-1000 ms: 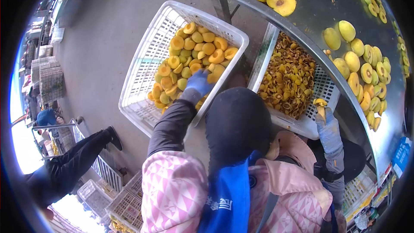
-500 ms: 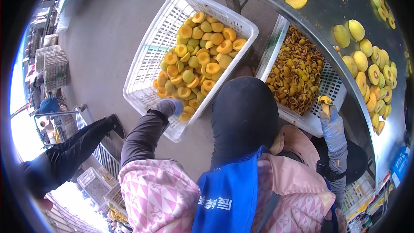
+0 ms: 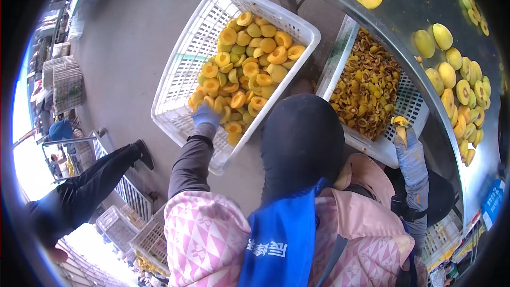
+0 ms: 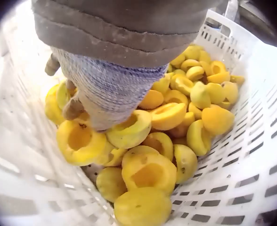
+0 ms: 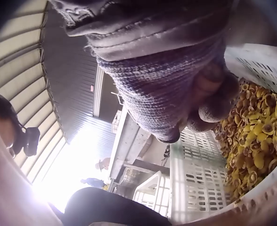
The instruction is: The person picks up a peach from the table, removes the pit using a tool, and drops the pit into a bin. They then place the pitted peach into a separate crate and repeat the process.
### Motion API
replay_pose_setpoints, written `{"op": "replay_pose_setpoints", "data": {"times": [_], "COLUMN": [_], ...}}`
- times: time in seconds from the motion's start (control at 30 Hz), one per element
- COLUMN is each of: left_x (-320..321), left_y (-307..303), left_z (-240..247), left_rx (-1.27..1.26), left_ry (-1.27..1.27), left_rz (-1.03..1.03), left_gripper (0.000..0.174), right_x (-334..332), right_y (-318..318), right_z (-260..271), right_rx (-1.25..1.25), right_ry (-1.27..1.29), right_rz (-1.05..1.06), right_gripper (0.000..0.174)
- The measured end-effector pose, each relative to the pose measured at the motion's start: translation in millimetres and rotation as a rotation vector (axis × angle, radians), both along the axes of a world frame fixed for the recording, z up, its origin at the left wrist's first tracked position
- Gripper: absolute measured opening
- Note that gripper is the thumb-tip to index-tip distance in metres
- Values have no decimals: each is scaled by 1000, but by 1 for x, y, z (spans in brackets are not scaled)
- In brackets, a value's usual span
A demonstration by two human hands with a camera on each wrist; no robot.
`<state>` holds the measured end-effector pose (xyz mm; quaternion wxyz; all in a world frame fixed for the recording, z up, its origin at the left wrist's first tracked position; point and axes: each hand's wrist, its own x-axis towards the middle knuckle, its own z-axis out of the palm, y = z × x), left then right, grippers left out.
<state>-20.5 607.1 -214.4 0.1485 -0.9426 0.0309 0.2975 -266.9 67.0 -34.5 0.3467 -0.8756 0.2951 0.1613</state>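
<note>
My left hand point(image 3: 206, 117), in a blue-grey glove, reaches into a white crate point(image 3: 180, 53) of halved yellow-orange fruit point(image 3: 249, 69). From close up, the gloved left hand point(image 4: 108, 89) lies over the fruit halves point(image 4: 150, 174), its darker fingertips touching them; part of the fingers is hidden. My right hand point(image 3: 411, 159) grips a light-coloured handle with a yellow-brown piece point(image 3: 399, 121) at its top, beside a second crate of brown and yellow pits point(image 3: 366, 85). At the wrist camera the right hand point(image 5: 162, 94) has its fingers curled; what they hold is hidden.
A metal table point(image 3: 404, 0) with a curved edge runs along the right, bearing halved fruit point(image 3: 462, 90). On the left, a person's dark-trousered leg point(image 3: 101, 180) extends beside a rail. Stacked crates point(image 3: 66, 82) stand further off, and others point(image 3: 151, 242) lie below.
My left hand has moved from the middle of the fruit to the crate's near left side, then slightly up onto the fruit there. The right hand keeps its grip. The whole view has shifted slightly.
</note>
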Motion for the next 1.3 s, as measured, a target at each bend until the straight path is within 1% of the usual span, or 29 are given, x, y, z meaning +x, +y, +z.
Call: {"op": "replay_pose_setpoints", "data": {"times": [0.03,0.07,0.13,0.17,0.23,0.3,0.33,0.4,0.43,0.47,0.53,0.57,0.63,0.67,0.73,0.77,0.8,0.87,0.93,1.0,1.03,1.07,1.1,1.13,1.17,1.2,1.23,1.27,1.3], "left_x": [-1,3,18,23,40,56,62,73,84,93,105,112,120,114,92,82,65,20,0,-8,-3,13,21,34,47,54,58,69,63], "left_y": [12,19,1,-18,-45,-65,-69,-78,-74,-71,-58,-28,36,23,-25,-25,-30,-37,-32,1,-3,-3,18,21,40,-24,-63,-68,-111], "left_z": [1,-4,10,23,8,-19,-28,-44,-35,-27,-10,-33,-94,-77,-23,-33,-30,-14,-11,-26,-7,-5,-15,-3,-11,66,119,124,170], "left_rx": [-20,-17,210,21,-89,-316,-322,-264,-238,-246,76,79,95,99,-58,-222,-219,-170,-125,-92,-176,-95,-166,-318,-616,-580,-698,-1054,-1112], "left_ry": [-111,-115,106,-9,-123,-279,-281,-304,-148,-144,-168,-158,-358,-353,-378,-461,-457,-149,26,161,269,449,365,224,-27,-91,-185,-256,-299], "left_rz": [138,137,-24,-11,-224,-536,-540,-440,-269,-272,-259,-257,-520,-517,-260,-259,-254,-453,-118,-160,-24,-102,-131,-141,-69,-56,-35,97,284], "left_gripper": [44,44,31,23,26,50,50,78,99,99,81,81,64,64,57,60,60,69,71,67,53,43,40,43,41,37,32,28,25], "right_x": [-1,-2,0,1,3,4,1,-2,-4,-4,-2,-1,5,8,-3,-7,-5,4,8,13,3,24,28,26,22,20,19,11,12], "right_y": [1,3,5,6,7,6,5,3,2,1,-2,-2,2,3,-2,-3,-2,2,2,12,10,23,22,23,22,21,22,21,23], "right_z": [0,0,4,5,6,5,1,-7,-9,-10,-11,-11,-8,-7,-24,-30,-27,-19,-21,-10,-10,19,22,24,19,21,24,9,24], "right_rx": [-8,-20,-4,11,11,6,-16,-46,-27,-10,-12,-6,-2,-7,-47,-89,-86,-52,39,133,-97,4,62,52,40,-25,-68,-169,-171], "right_ry": [-9,-19,4,28,44,60,52,48,51,52,69,81,116,141,33,-80,-77,1,-4,67,-171,-9,0,-9,-24,-64,-172,-378,-308], "right_rz": [36,68,56,48,38,27,41,47,33,22,20,22,15,0,78,152,158,123,67,-122,163,37,31,18,-3,73,117,185,177], "right_gripper": [48,48,48,48,48,47,47,48,47,47,47,47,47,46,45,44,44,41,40,35,32,29,31,30,30,32,33,35,34]}}
